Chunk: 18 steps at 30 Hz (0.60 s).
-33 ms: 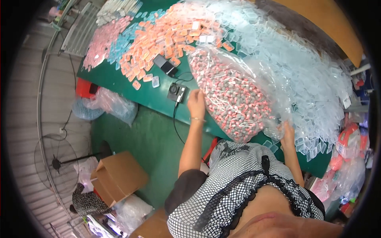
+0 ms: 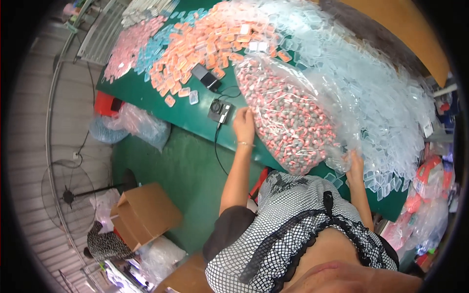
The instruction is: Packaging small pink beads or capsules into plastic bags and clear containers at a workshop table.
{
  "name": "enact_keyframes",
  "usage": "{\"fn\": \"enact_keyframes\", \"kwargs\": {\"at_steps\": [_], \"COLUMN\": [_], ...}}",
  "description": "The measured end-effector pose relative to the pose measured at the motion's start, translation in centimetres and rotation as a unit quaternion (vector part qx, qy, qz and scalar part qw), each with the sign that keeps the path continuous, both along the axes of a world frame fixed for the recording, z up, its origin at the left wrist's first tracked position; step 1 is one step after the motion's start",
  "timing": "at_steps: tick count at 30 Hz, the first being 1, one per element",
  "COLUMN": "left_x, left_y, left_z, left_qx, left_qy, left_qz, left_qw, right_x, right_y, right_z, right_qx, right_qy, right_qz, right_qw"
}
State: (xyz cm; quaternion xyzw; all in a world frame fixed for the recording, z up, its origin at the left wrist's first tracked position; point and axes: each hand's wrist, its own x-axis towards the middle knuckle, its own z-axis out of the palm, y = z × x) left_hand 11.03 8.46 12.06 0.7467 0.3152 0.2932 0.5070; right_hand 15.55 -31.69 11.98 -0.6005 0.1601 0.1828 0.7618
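A large clear plastic bag (image 2: 288, 119), full of small pink-and-grey pieces, lies slanting across the green table (image 2: 183, 119) in front of me. My left hand (image 2: 243, 126) is at the bag's left edge, its fingers closed against the plastic. At the bag's loose right side, my right hand (image 2: 355, 165) pinches the slack clear film, fingers closed. The exact kind of the small pieces is too fine to make out. A small black device (image 2: 220, 111) with a cable sits left of the bag, beside a black box-shaped item (image 2: 205, 77).
Clear plastic cases (image 2: 376, 107) are heaped on the right. Orange cases (image 2: 210, 41), blue cases (image 2: 149, 56) and pink cases (image 2: 129, 46) spread over the far left. A cardboard box (image 2: 146, 215) and a fan (image 2: 68, 196) stand on the floor; filled bags (image 2: 141, 127) sit by the table.
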Motion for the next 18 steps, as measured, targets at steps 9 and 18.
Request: {"fn": "enact_keyframes", "kwargs": {"at_steps": [9,18], "left_x": [3.5,4.7], "left_y": [-0.2,-0.4], "left_z": [2.9,0.9], "left_qx": [-0.173,-0.218], "left_qy": [0.062,-0.181], "left_qz": [0.017,0.07], "left_qw": [0.983,0.956], "right_x": [0.2,0.7], "right_y": [1.3,2.7], "right_z": [2.9,5.1], "right_qx": [-0.001,-0.028], "right_qy": [0.009,-0.044], "right_qz": [0.054,0.055], "right_qw": [0.998,0.997]}}
